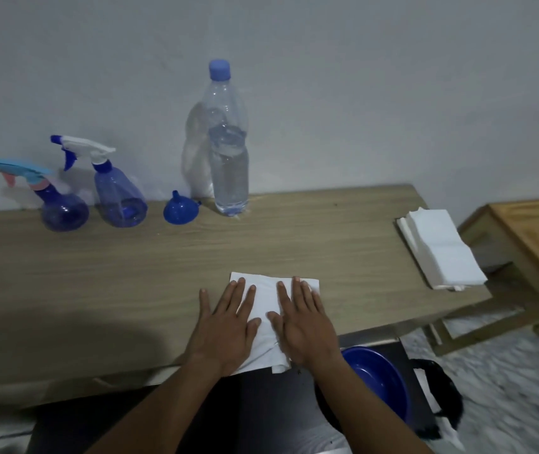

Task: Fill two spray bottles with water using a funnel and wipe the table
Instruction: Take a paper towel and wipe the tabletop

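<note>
Two blue spray bottles stand at the back left of the wooden table: a round one with a light-blue and pink trigger and a conical one with a white and blue trigger. A blue funnel lies mouth-down beside them. A tall clear water bottle with a blue cap stands right of the funnel, partly filled. A white paper napkin lies flat near the front edge. My left hand and my right hand press flat on it, fingers spread.
A stack of white napkins rests at the table's right end. A blue basin sits below the front edge, by my right forearm. A second wooden piece of furniture stands to the right. The wall runs right behind the bottles.
</note>
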The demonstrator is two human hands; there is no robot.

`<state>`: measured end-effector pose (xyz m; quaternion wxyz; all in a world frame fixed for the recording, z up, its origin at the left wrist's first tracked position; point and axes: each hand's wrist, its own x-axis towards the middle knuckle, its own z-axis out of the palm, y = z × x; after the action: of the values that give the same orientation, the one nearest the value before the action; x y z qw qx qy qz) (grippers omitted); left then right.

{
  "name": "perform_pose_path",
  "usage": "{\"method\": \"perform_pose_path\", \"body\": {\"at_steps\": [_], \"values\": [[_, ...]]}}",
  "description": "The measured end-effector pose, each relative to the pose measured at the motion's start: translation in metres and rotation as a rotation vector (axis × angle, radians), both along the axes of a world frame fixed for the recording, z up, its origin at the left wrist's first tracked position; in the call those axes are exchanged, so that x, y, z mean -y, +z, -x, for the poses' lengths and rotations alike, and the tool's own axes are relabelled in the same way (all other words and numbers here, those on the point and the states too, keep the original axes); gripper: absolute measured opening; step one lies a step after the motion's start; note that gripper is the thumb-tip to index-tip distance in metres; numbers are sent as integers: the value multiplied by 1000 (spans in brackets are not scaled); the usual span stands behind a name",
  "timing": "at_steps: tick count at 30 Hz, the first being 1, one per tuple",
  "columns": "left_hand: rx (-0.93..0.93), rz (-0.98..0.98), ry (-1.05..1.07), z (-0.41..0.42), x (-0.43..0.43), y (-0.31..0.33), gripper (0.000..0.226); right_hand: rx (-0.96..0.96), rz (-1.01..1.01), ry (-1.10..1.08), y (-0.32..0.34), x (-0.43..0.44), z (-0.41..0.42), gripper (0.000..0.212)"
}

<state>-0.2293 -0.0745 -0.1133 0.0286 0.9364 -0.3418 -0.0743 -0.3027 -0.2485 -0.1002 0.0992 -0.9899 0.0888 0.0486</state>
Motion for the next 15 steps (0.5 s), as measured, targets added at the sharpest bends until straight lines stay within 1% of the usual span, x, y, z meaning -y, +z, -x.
{"method": "perform_pose_path", "body": {"at_steps": [4, 6, 7, 8, 10, 11, 13, 15], "values": [[10, -19, 3, 4, 27, 9, 67, -69, -65, 14, 4, 26, 11, 69], [59, -4, 7, 3, 31, 19, 61, -104, -116, 26, 9, 32, 16, 74], [82, 3, 3, 2, 31, 23, 56, -101, -132, 18, 11, 33, 20, 72], [92, 13, -7, 0, 30, 28, 49, -74, -140, 5, 14, 32, 24, 65], [76, -7, -40, -4, 29, 40, 36, 3, -144, -32, 18, 27, 30, 42], [87, -24, -83, -8, 28, 46, 30, 19, -135, -59, 22, 24, 32, 36], [15, -16, -123, -13, 24, 56, 21, -9, -122, -120, 36, 15, 33, 31], [-202, 101, -48, -17, 16, 66, 18, -23, -200, -191, 50, 11, 35, 26]]}}
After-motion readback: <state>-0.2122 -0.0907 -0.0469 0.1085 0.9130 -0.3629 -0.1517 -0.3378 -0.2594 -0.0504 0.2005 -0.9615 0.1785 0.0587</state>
